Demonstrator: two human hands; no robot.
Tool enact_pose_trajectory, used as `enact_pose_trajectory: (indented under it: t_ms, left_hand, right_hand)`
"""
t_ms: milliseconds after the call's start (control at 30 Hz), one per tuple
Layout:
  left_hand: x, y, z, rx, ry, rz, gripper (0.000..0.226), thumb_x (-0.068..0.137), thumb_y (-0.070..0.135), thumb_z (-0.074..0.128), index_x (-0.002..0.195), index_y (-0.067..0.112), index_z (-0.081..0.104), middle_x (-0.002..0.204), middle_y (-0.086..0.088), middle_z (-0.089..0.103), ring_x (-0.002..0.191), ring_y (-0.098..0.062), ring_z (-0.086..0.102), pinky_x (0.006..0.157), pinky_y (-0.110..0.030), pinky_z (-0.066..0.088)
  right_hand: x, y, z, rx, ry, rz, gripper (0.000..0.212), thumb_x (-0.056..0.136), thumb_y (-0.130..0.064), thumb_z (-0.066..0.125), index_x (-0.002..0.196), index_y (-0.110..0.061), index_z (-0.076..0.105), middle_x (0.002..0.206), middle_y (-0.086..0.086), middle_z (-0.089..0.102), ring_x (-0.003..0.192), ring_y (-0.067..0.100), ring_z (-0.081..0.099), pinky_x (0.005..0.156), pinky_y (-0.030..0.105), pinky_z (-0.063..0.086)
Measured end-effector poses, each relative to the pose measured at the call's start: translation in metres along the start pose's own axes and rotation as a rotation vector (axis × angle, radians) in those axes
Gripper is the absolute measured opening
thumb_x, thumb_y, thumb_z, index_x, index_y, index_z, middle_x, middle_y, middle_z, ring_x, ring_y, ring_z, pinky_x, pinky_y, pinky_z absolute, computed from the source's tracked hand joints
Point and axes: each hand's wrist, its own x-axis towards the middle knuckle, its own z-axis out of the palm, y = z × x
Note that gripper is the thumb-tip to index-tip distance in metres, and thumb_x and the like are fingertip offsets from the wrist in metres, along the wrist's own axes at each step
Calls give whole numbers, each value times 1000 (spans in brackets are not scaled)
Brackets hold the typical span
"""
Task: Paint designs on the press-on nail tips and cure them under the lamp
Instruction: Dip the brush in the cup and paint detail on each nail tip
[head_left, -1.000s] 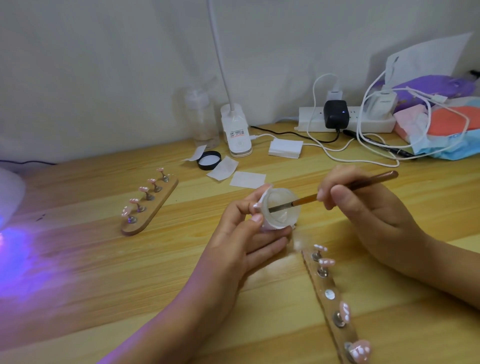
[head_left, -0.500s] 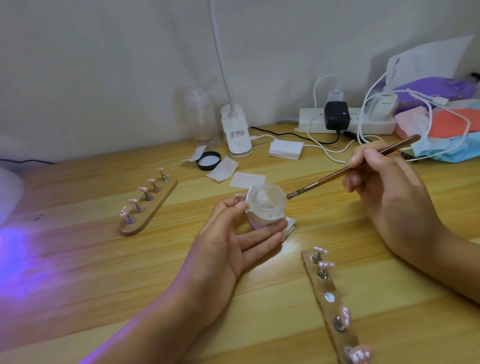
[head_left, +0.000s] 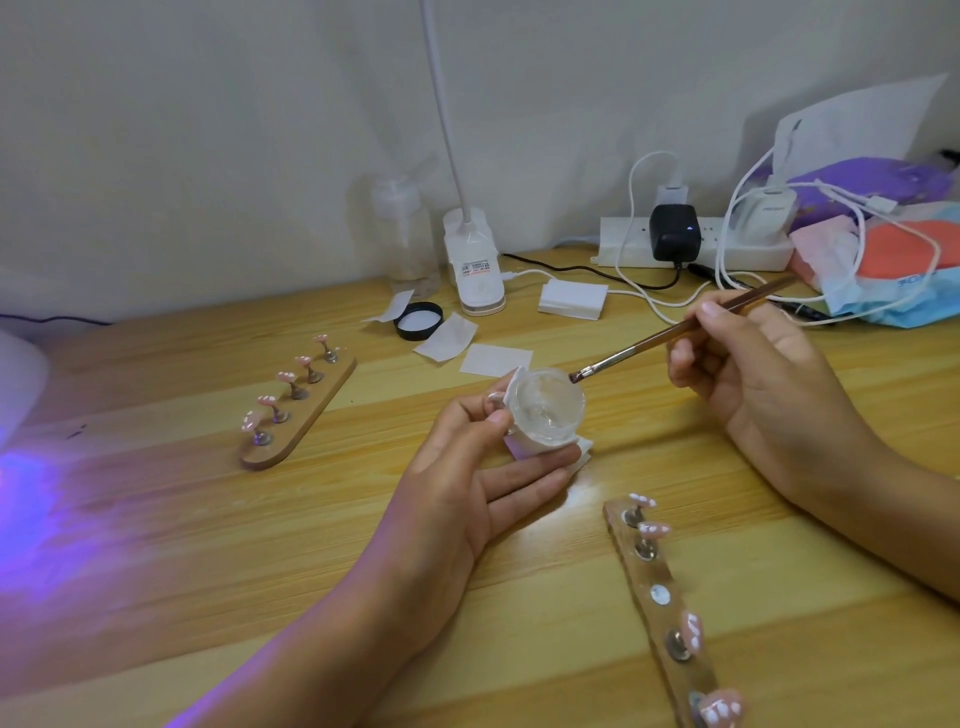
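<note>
The nail tips (head_left: 655, 528) that look next in line sit on pegs along a wooden holder strip (head_left: 649, 571) at the lower right of the frame. Its long axis runs from just below centre down toward the bottom right corner, and one peg midway along is bare. The brush (head_left: 639, 349) lies up and left of that strip, slanting from its bristles at centre frame to the handle end at the upper right, so its working end points away from the tips. The bristles are at the right rim of a small clear jar (head_left: 545, 405); I cannot tell whether they touch it. The right hand (head_left: 753, 374) pinches the brush handle between thumb and fingers, and it is the nearer hand to the strip, which lies below it. To reach the tips, the brush would likely have to swing down toward the lower right. The left hand (head_left: 467, 483) holds the jar, which is wrapped in white paper, with thumb and forefinger closed on its side and the other fingers stretched beneath it. A second holder strip (head_left: 306, 423) with five tips lies well apart at the middle left. Beyond it, at the left edge, the white curing lamp (head_left: 15, 374) casts a purple glow onto the wooden table (head_left: 519, 649).
</note>
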Motion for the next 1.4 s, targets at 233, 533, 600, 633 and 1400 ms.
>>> enact_pose_trajectory:
  t_ms: [233,533,600,633,1400]
  left_hand:
    - [-1,2,2,16,19,-3,8,97,18,47,103,13,50,104,6,75,101,-37,70,85,-38,58]
    - [-6,-7,4,112,207,174,12,98,19,54,91,22,63,116,18,64,82,-14,72,58,-23,55]
    - [-11,-10,3,257,268,291,11,90,28,59,84,36,65,86,20,63,59,0,55,50,-16,41]
    - [-13,-10,2,305,262,341,9,85,32,61,81,39,65,75,19,59,54,0,45,49,-14,36]
    - [-16,-9,7,583,25,217,6,79,31,67,81,32,72,75,9,67,72,-1,60,66,-11,45]
  right_hand:
    - [1,1,1,-60,20,13,15,102,-17,49,93,-23,60,69,-10,63,66,5,60,64,18,52]
    - [4,-3,-1,78,110,34,23,102,-8,43,89,-16,59,69,-7,63,64,7,60,63,18,51]
    - [3,-4,-2,113,73,30,29,99,-5,39,86,-16,63,70,-6,62,64,8,60,63,19,51]
    - [3,-5,-2,131,48,30,32,97,-5,39,82,-16,65,71,-6,62,65,9,59,64,18,51]
    - [-7,-8,4,54,-239,118,27,76,-10,40,66,-20,63,66,1,57,62,13,53,58,20,49]
